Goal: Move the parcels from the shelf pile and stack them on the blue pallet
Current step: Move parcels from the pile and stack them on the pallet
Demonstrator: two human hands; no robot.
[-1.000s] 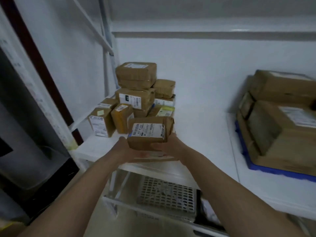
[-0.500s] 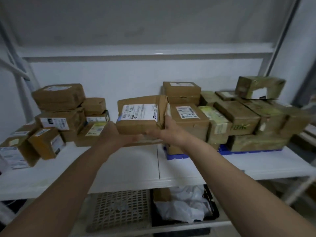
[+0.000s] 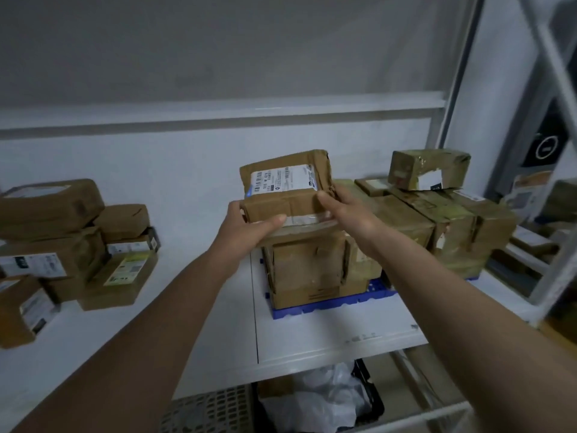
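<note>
Both hands are holding a brown, paper-wrapped parcel (image 3: 285,185), boxy with creased, taped edges and a white barcode label on top. The left hand (image 3: 249,228) is gripping its near left corner, thumb curling along the front face. The right hand (image 3: 346,210) is gripping the near right corner, fingers wrapping the side. The parcel is sitting at 12 o'clock, resting on or just over a larger taped carton (image 3: 307,270); contact cannot be told. That carton is standing on the blue pallet (image 3: 327,304), a ribbed plastic slab on the white shelf (image 3: 218,307). More crumpled, tape-glossy cartons are filling the pallet toward 2 o'clock. The pile (image 3: 71,242) of labelled parcels is lying at 9 o'clock. Half a second ago the parcel was hanging left of the pallet stack; now it is over it.
</note>
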